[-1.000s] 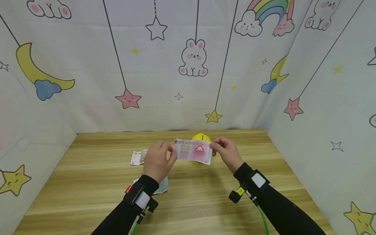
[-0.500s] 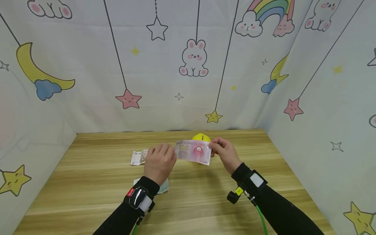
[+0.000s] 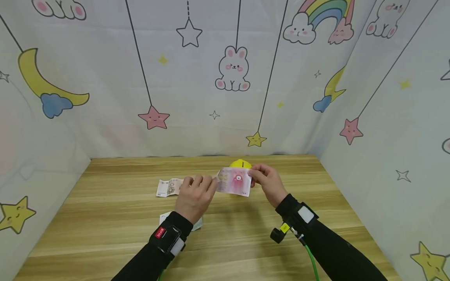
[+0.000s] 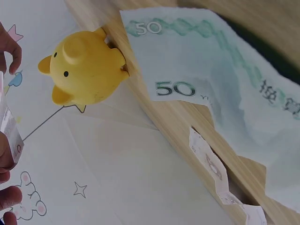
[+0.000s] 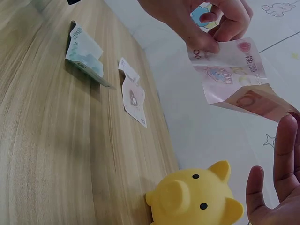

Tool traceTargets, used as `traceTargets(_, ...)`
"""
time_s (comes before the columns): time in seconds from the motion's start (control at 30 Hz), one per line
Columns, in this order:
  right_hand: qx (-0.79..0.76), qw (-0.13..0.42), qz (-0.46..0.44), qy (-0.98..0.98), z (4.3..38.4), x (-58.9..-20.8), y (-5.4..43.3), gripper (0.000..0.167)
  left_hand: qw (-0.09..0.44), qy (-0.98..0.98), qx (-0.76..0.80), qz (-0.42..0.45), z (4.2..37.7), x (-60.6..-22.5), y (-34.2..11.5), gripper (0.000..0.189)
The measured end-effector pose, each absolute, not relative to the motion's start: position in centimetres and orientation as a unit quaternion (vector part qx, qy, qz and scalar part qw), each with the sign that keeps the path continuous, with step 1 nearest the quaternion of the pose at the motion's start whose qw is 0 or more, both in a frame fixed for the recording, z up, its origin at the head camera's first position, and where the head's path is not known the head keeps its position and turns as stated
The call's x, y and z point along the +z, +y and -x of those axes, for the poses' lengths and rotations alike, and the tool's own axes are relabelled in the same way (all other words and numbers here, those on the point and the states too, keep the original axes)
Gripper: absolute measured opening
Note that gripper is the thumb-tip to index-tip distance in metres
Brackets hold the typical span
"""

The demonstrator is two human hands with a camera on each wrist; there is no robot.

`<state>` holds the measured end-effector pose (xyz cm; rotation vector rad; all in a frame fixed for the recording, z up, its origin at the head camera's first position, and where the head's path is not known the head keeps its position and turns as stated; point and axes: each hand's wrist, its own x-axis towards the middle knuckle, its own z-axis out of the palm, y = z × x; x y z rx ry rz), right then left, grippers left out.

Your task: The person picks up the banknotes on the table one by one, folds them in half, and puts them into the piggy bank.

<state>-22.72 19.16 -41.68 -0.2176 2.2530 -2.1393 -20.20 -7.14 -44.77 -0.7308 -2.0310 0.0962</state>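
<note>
— What can't you make out from where you're looking?

— My yellow piggy bank (image 3: 241,164) is mostly hidden in the head view: only its top with the slot shows above the pink banknote (image 3: 234,182) I'm holding in front of it. The right wrist view shows it better, standing on the wooden table (image 3: 105,218) near the back wall. A green fifty note (image 3: 197,225) lies close to me, largely covered by my left forearm in the head view; the left wrist view shows it plainly, though its far end is cut off at the frame edge. The brownish note (image 3: 169,187) further back is creased, and I can't read its value.

— And your hands?

— My left hand (image 3: 195,195) pinches the left end of the pink banknote, fingers curled round its edge. From the right wrist view that end is bent over, with a fold in the paper. My right hand (image 3: 268,182) grips the right end in the head view; in its own wrist view only a few fingertips (image 5: 285,154) show at the corner, so the exact pinch there is hard to see.

— Where's the note itself?

— Held up off the table between both hands, just in front of the piggy bank and above it, not touching it.
</note>
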Motion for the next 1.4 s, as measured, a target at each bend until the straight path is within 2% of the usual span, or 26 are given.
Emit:
traceTargets(0.1,-0.679,0.013,0.080,0.730,22.7,-41.6,18.9,0.015,0.482,-0.819,0.055,0.306,20.1,-44.4,-6.7,0.013)
traceTargets(0.17,-0.669,0.014,0.091,0.737,22.7,-41.5,18.6,0.015,0.490,-0.811,0.065,0.313,20.1,-44.2,-6.3,0.015)
traceTargets(0.33,-0.632,0.008,0.129,0.764,22.7,-41.4,17.9,0.014,0.501,-0.799,0.076,0.324,20.1,-44.1,-5.5,0.038)
traceTargets(0.43,-0.612,0.002,0.142,0.778,22.7,-41.4,17.7,0.016,0.491,-0.807,0.067,0.322,20.0,-44.0,-5.0,0.028)
traceTargets(0.53,-0.604,-0.004,0.145,0.784,22.7,-41.5,17.6,0.016,0.468,-0.825,0.040,0.314,19.7,-43.8,-4.6,0.009)
traceTargets(0.7,-0.599,-0.013,0.153,0.786,22.7,-41.6,17.4,0.017,0.447,-0.845,-0.003,0.294,19.5,-43.5,-4.0,0.018)
traceTargets(1.4,-0.609,-0.057,0.166,0.774,22.0,-41.3,16.7,0.012,0.460,-0.841,-0.082,0.271,19.6,-43.4,-2.3,0.014)
